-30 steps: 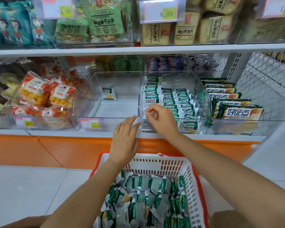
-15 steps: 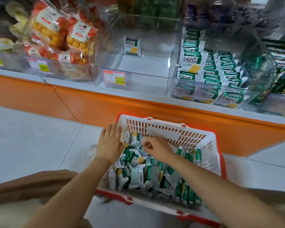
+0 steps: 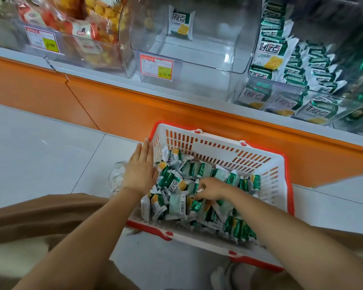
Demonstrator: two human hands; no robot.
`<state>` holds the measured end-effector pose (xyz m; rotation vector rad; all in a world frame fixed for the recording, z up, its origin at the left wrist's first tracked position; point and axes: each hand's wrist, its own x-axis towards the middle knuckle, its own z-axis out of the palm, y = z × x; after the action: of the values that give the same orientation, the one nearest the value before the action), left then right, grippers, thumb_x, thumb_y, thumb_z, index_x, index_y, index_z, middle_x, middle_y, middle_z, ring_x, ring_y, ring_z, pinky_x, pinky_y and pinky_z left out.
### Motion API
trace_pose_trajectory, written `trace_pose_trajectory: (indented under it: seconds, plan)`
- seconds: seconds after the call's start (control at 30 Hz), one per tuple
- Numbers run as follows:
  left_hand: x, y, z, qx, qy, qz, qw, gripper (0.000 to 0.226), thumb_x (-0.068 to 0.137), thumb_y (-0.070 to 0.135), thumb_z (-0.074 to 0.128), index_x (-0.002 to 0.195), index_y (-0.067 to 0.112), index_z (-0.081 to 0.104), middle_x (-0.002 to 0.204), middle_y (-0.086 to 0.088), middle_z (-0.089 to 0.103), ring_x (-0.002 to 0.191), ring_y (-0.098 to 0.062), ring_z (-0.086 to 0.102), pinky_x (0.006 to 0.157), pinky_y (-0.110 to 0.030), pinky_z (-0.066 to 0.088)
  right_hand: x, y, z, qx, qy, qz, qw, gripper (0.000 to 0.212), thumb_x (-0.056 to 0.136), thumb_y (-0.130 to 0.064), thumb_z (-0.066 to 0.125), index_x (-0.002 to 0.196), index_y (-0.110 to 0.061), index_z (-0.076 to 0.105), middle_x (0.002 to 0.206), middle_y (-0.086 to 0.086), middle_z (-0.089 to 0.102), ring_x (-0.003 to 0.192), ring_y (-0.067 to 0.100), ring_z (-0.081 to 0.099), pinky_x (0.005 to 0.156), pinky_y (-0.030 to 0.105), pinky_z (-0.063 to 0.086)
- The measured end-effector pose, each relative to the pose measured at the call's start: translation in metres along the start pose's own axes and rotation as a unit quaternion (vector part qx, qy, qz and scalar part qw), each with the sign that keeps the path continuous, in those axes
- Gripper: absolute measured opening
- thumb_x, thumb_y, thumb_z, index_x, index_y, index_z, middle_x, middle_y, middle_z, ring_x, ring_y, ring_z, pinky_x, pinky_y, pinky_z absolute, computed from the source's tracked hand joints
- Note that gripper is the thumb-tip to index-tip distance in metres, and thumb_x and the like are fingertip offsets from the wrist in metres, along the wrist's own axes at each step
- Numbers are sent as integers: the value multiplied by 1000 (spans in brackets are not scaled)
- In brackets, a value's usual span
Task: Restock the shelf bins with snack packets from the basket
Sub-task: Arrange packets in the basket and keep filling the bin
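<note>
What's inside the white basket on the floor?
A loose pile of green-and-white snack packets, with the far wall's slots showing above it. The pile hides the floor of the basket and anything lying lower down.

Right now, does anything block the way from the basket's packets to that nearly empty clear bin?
Nothing visible does. The right hand grips snack packets in the basket; the clear bin above holds one packet, with nothing across its opening.

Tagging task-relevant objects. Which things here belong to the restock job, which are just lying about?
Job: white slotted plastic basket with red rim; green-and-white foil snack packets; near-empty clear plastic bin; clear bin part-filled with packets; left hand, flat; right hand, grip on packets.
Lying about: clear bin of red-and-yellow snack bags; red-bordered price tags.
</note>
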<state>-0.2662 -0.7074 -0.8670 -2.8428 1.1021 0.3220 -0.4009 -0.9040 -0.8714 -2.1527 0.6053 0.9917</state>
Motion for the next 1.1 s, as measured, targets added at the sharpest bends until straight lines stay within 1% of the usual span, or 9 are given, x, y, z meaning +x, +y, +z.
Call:
trace_pose_trajectory:
  seconds: [0.1,0.17,0.3,0.43,0.53,0.67,0.87,1.0,1.1]
  plan:
    - [1,6,-11,51,-11,1,999,73,104,42,26,154,4,-9,163,-16,-12,151,-31,-8,124,-43,4,-13,9,-9,42,61,-49,996,21,92,-30,66,97,-15,52,103,3,49,83,14,51,71,27,44]
    - [1,15,-22,47,7,16,999,66,103,40,29,155,5,10,163,-18,5,151,-33,0,123,-45,5,-21,14,-13,74,125,-92,985,22,90,-31,68,102,-17,55,119,3,45,102,16,51,87,30,44]
    - [1,42,-47,-126,33,33,991,39,103,33,35,126,12,59,123,-15,64,118,-33,51,99,-40,39,-40,16,-22,195,235,-190,933,21,86,-31,72,98,-29,55,126,-5,40,123,20,49,110,44,39]
    - [-5,78,-74,-397,-42,-20,917,49,105,47,30,124,13,60,103,-9,72,98,-29,63,93,-38,46,-68,5,-40,231,347,-262,871,28,81,-25,78,90,-40,56,132,-11,40,123,19,52,105,47,43]
    - [-6,94,-89,-555,-32,-37,830,42,98,42,53,123,9,57,94,-8,68,86,-24,62,76,-32,47,-92,2,-53,223,394,-289,843,37,80,-19,78,87,-45,53,129,-10,42,120,19,54,102,43,46]
    - [-12,104,-114,-635,7,4,772,34,92,20,67,119,9,51,90,-8,67,58,-4,58,49,-16,43,-121,6,-62,235,409,-322,821,28,81,-8,78,90,-21,54,119,7,50,103,20,61,88,23,53]
    - [-14,122,-151,-655,62,129,742,29,87,-1,69,106,8,49,74,-7,52,62,-8,55,66,-23,50,-158,10,-79,281,449,-332,781,25,88,-14,70,97,-14,47,106,10,58,74,10,65,66,27,56]
    - [-8,138,-182,-627,125,173,749,30,84,4,74,101,15,52,78,-7,50,70,-14,48,71,-31,45,-179,9,-105,257,496,-334,759,34,89,-15,70,116,-14,49,82,-4,53,66,9,54,65,23,50]
    - [0,150,-206,-593,182,192,761,34,83,12,77,104,22,52,88,-1,59,81,-12,54,78,-29,45,-193,9,-132,242,518,-339,747,29,87,-14,72,111,-15,56,70,9,51,60,16,56,57,28,47]
